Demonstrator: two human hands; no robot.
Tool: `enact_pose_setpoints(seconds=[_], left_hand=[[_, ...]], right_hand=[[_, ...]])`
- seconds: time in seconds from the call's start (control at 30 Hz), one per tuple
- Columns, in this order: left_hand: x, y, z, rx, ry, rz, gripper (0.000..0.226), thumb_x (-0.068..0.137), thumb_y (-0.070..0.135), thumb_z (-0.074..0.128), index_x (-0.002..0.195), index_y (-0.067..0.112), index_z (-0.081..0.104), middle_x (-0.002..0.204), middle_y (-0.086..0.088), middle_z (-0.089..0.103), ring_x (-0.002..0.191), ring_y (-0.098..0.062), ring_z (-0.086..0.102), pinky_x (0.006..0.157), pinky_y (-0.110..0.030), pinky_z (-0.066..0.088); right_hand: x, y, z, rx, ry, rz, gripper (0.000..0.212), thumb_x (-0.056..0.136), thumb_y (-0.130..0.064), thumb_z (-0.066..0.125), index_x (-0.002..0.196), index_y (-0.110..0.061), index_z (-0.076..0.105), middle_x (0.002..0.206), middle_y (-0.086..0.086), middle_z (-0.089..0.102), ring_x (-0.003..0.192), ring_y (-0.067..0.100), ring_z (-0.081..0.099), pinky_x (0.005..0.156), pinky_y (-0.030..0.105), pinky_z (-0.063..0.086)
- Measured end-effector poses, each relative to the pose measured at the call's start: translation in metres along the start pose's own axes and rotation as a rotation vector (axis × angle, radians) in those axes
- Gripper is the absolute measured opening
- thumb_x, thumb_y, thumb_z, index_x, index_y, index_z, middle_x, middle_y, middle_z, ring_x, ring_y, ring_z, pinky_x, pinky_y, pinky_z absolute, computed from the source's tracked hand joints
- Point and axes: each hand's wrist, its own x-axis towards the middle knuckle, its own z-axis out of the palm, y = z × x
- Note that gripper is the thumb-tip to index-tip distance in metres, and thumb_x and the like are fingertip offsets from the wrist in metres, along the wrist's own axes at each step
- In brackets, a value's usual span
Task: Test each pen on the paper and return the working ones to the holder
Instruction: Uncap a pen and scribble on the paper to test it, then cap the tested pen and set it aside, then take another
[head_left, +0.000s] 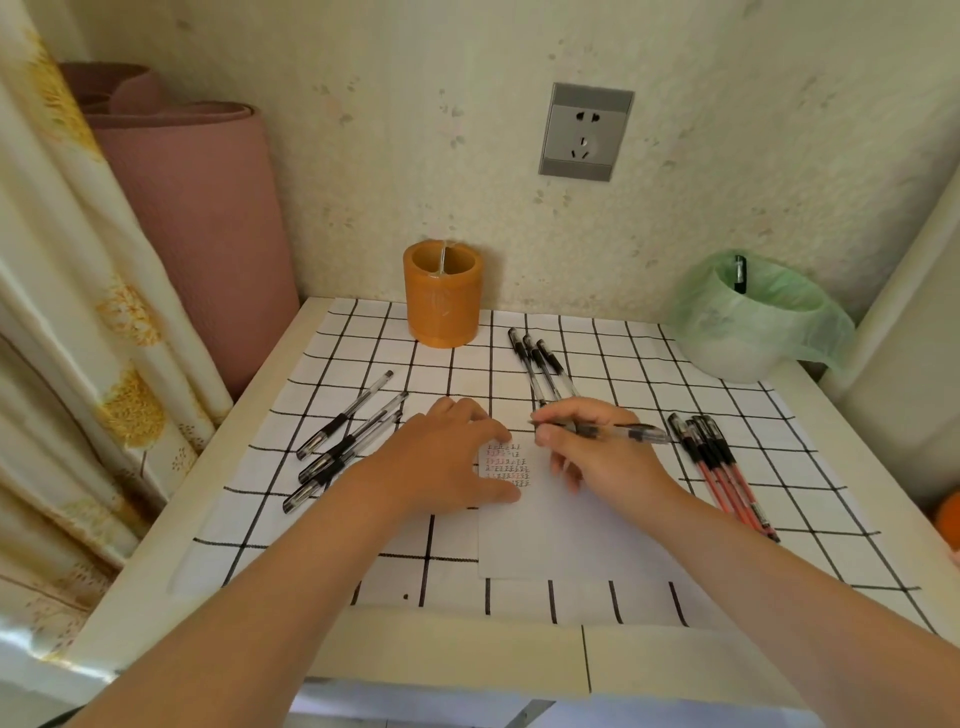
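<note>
Clear plastic pen with a black grip (618, 431) lay sideways, pinched in the right hand (597, 457) just above the white paper sheet (561, 540). The left hand (447, 462) pressed flat, fingers spread, on the sheet's left edge beside rows of small test marks (509, 465). Step, likely: testing this pen; next it needs turning tip-down. Orange cylindrical holder (441, 301) stood at the desk's (467, 654) back, no pens showing. Black pens (343, 447) lay left, three black pens (537, 369) behind the hands, red-barrelled pens (722, 473) right. Green-bagged bin (753, 338) held one pen. Reach to holder looked unblocked.
</note>
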Motion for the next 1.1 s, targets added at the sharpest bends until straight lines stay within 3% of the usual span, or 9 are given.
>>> enact_pose_setpoints(seconds=[0.2, 0.33, 0.43, 0.5, 0.63, 0.83, 0.97, 1.03, 1.1], left_hand=[[-0.005, -0.019, -0.017, 0.076, 0.17, -0.139, 0.041, 0.095, 0.044, 0.056, 0.134, 0.033, 0.052, 0.133, 0.008, 0.05, 0.126, -0.014, 0.04, 0.098, -0.032, 0.04], [-0.014, -0.034, -0.024, 0.212, 0.244, -0.288, 0.036, 0.097, 0.033, 0.055, 0.132, 0.027, 0.052, 0.13, 0.002, 0.051, 0.123, -0.018, 0.043, 0.094, -0.033, 0.041], [-0.021, -0.041, -0.023, 0.282, 0.233, -0.355, 0.035, 0.096, 0.031, 0.054, 0.131, 0.024, 0.052, 0.125, 0.0, 0.052, 0.116, -0.019, 0.046, 0.088, -0.031, 0.043], [-0.025, -0.043, -0.021, 0.296, 0.231, -0.371, 0.032, 0.096, 0.028, 0.054, 0.127, 0.022, 0.055, 0.118, 0.0, 0.054, 0.11, -0.019, 0.048, 0.084, -0.031, 0.046], [-0.026, -0.047, -0.017, 0.25, 0.243, -0.402, 0.026, 0.096, 0.019, 0.055, 0.122, 0.017, 0.058, 0.113, -0.003, 0.055, 0.104, -0.02, 0.051, 0.078, -0.031, 0.048], [-0.023, -0.051, -0.018, 0.182, 0.242, -0.48, 0.031, 0.094, 0.018, 0.059, 0.124, 0.014, 0.056, 0.115, -0.007, 0.054, 0.105, -0.023, 0.054, 0.077, -0.03, 0.047], [-0.023, -0.052, -0.019, 0.183, 0.234, -0.499, 0.034, 0.093, 0.016, 0.059, 0.127, 0.014, 0.055, 0.114, -0.008, 0.055, 0.105, -0.023, 0.054, 0.075, -0.029, 0.045], [-0.023, -0.053, -0.02, 0.176, 0.22, -0.519, 0.035, 0.093, 0.016, 0.058, 0.127, 0.014, 0.054, 0.112, -0.008, 0.056, 0.103, -0.023, 0.055, 0.074, -0.03, 0.046], [-0.024, -0.055, -0.022, 0.169, 0.202, -0.531, 0.033, 0.093, 0.017, 0.058, 0.126, 0.014, 0.055, 0.109, -0.007, 0.057, 0.099, -0.023, 0.056, 0.072, -0.03, 0.046]], right_hand=[[0.008, -0.026, 0.004, -0.055, -0.042, -0.054, 0.035, 0.092, -0.047, 0.045, 0.105, -0.032, 0.074, 0.101, -0.008, 0.07, 0.092, 0.01, 0.067, 0.08, 0.029, 0.052], [0.013, -0.038, 0.013, -0.163, 0.008, -0.142, 0.04, 0.09, -0.018, 0.037, 0.112, -0.032, 0.067, 0.115, -0.01, 0.058, 0.1, 0.001, 0.063, 0.091, 0.031, 0.048], [0.016, -0.047, 0.02, -0.226, -0.018, -0.27, 0.035, 0.096, -0.002, 0.044, 0.11, -0.029, 0.062, 0.094, -0.002, 0.061, 0.068, 0.007, 0.057, 0.068, 0.03, 0.052], [0.017, -0.054, 0.027, -0.323, -0.061, -0.273, 0.006, 0.097, -0.03, 0.057, 0.097, -0.029, 0.063, 0.08, -0.006, 0.058, 0.061, 0.004, 0.049, 0.062, 0.027, 0.044], [0.017, -0.057, 0.038, -0.558, -0.099, -0.2, 0.059, 0.081, -0.077, 0.043, 0.058, -0.023, 0.038, 0.051, -0.01, 0.039, 0.05, 0.008, 0.039, 0.059, 0.035, 0.035], [0.022, -0.059, 0.05, -0.622, -0.05, -0.083, 0.053, 0.092, -0.056, 0.046, 0.055, -0.02, 0.035, 0.047, -0.006, 0.036, 0.044, 0.009, 0.034, 0.055, 0.031, 0.033], [0.027, -0.059, 0.053, -0.626, -0.053, -0.044, 0.04, 0.096, -0.06, 0.04, 0.089, -0.022, 0.05, 0.066, -0.005, 0.056, 0.06, 0.013, 0.054, 0.061, 0.034, 0.043], [0.032, -0.055, 0.053, -0.603, -0.056, 0.008, 0.016, 0.097, -0.036, 0.048, 0.105, -0.023, 0.045, 0.079, 0.0, 0.058, 0.066, 0.016, 0.057, 0.058, 0.033, 0.044], [0.04, -0.05, 0.053, -0.611, -0.042, 0.022, 0.021, 0.091, -0.011, 0.049, 0.11, -0.021, 0.046, 0.096, 0.004, 0.052, 0.075, 0.018, 0.054, 0.059, 0.032, 0.042]])
